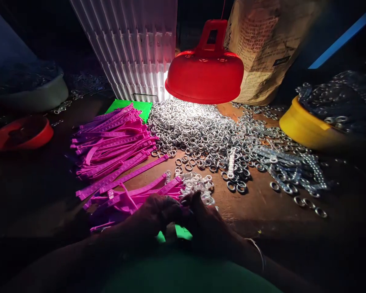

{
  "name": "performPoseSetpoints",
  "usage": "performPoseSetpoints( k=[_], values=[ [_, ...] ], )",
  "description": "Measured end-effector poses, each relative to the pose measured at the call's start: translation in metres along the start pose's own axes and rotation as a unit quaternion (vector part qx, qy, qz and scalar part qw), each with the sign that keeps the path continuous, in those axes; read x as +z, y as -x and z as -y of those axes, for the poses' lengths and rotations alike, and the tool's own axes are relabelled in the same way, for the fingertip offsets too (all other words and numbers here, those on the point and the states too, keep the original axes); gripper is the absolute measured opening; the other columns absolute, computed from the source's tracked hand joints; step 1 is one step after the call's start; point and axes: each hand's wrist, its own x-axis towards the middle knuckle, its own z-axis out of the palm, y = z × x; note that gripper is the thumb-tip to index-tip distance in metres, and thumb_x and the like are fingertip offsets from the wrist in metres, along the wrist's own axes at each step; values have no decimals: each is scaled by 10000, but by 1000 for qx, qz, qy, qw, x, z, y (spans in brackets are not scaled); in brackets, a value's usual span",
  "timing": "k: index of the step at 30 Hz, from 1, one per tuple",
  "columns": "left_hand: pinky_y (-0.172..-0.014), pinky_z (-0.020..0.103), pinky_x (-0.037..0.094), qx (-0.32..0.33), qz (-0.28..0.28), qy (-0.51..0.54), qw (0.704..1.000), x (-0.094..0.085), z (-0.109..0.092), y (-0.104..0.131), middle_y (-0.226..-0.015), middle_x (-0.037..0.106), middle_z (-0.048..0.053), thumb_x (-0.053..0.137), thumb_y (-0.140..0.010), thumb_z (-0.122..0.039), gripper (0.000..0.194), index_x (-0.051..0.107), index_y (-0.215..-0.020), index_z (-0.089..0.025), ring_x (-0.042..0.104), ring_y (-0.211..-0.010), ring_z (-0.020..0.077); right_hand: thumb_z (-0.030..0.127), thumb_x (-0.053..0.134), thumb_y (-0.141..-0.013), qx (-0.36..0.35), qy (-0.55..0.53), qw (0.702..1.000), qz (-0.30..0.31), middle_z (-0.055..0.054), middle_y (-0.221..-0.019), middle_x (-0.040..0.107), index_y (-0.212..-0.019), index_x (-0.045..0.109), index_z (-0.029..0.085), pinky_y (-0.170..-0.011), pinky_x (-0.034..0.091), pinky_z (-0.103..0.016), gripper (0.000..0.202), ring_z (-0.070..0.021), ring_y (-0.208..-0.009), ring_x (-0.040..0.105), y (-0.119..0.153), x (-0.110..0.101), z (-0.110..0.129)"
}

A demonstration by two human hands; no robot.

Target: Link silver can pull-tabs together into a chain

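While fingertips meet, both hands [183, 221] curl over a pink strip [167, 188].

A dark room is seen, lit only by a red lamp [205, 69] hung low over a brown tabletop [262, 203]. A white ribbed panel [131, 44] and a printed paper sack [265, 44] are stood behind it; the surroundings are lost in shadow.
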Motion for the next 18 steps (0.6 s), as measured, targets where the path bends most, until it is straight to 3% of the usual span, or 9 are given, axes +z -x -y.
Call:
performPoseSetpoints(
  k=[4, 8, 12, 18],
  values=[
    [-531, 238, 409, -17, 14, 42, 999, -2, 11, -1, -747, 664, 73, 569, -850, -466, 353, 665, -804, -129, 567, -561, 132, 347, 615, -795, -14, 14, 999, 43, -35, -761, 623, -1085, 415, 183, -477, 308, -216, 389, -105, -577, 459, -8, 0, 7],
    [-570, 215, 418, -25, 21, 84, 996, -5, 19, -9, -740, 661, 69, 611, -831, -434, 328, 668, -763, -118, 594, -657, 142, 269, 490, -865, -5, 26, 993, 113, -31, -735, 609, -1020, 430, 176, -467, 295, -206, 191, -91, -552, 444, -18, -9, 14],
    [-480, 184, 335, -41, 9, 136, 990, -3, 12, -12, -577, 541, 14, 699, -754, -406, 350, 580, -624, -103, 472, -511, 81, 229, 526, -804, 20, 126, 978, 165, -39, -692, 591, -932, 437, 162, -455, 266, -216, 169, -95, -522, 433, -26, -16, 23],
    [-565, 210, 397, -25, -17, 210, 977, -1, 6, -9, -628, 538, 24, 735, -711, -429, 347, 611, -696, -105, 513, -590, 106, 266, 570, -821, -56, 203, 972, 109, -49, -746, 618, -1095, 444, 153, -539, 279, -250, 322, -126, -576, 488, -24, -12, 15]
  ],
)
